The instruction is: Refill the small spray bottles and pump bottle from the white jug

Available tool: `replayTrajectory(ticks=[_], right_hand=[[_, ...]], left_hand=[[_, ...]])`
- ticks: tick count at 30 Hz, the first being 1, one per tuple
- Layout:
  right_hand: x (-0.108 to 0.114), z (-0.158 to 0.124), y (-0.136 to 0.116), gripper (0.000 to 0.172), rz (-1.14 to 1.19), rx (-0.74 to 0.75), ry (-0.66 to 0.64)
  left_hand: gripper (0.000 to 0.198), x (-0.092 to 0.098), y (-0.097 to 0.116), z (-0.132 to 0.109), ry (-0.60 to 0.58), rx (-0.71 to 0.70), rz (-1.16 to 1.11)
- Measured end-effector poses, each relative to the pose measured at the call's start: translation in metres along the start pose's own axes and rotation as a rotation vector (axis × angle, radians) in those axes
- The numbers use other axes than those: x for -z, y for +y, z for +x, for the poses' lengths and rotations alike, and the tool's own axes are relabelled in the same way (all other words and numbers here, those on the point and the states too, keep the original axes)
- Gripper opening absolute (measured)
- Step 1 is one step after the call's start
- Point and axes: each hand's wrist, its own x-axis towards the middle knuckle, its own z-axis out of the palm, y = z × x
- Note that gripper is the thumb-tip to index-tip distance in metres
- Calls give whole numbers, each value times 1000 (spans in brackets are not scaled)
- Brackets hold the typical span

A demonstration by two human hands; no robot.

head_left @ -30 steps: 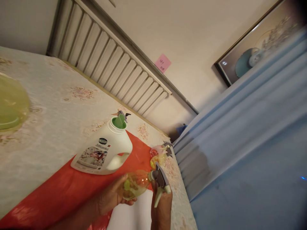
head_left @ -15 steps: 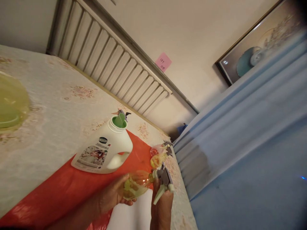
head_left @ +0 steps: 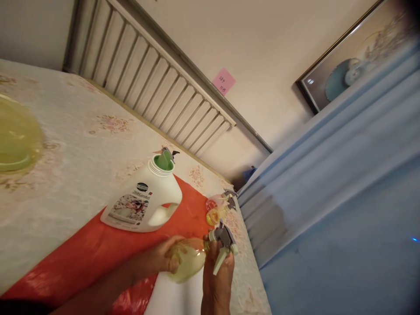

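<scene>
My left hand (head_left: 169,258) is wrapped round the body of a clear spray bottle (head_left: 190,264) with pale yellow-green liquid in it. The bottle lies tilted on its side in the air, neck to the right. At that neck, just below the grey and white trigger head (head_left: 224,238), my right hand (head_left: 218,273) is closed; whether the head is screwed tight cannot be seen. Beyond both hands a white detergent jug (head_left: 144,203) stands uncapped, a green spout in its mouth. Under it is a red sheet (head_left: 82,258), and a white surface (head_left: 177,295) shows below the bottle.
A pink spray bottle (head_left: 213,202) and a yellow one (head_left: 215,216) stand beyond my right hand. Left is a translucent yellow basin (head_left: 19,131) on the floral tablecloth (head_left: 75,127). A radiator (head_left: 157,83) runs behind the table; a blue curtain (head_left: 328,183) hangs on the right.
The spray bottle's body has tipped slightly downward, and its liquid looks cloudier. My right hand has shifted a little to the left, with the trigger head turned slightly.
</scene>
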Motion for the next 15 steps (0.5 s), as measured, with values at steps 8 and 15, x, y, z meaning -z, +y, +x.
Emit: replayTrajectory(ticks=[8, 15], right_hand=[[-13, -13, -7, 34, 27, -122, -99], [-27, -22, -11, 34, 129, -117, -221]], left_hand=[[89, 0, 7, -22, 62, 53, 370], [81, -8, 20, -36, 255, 33, 807]])
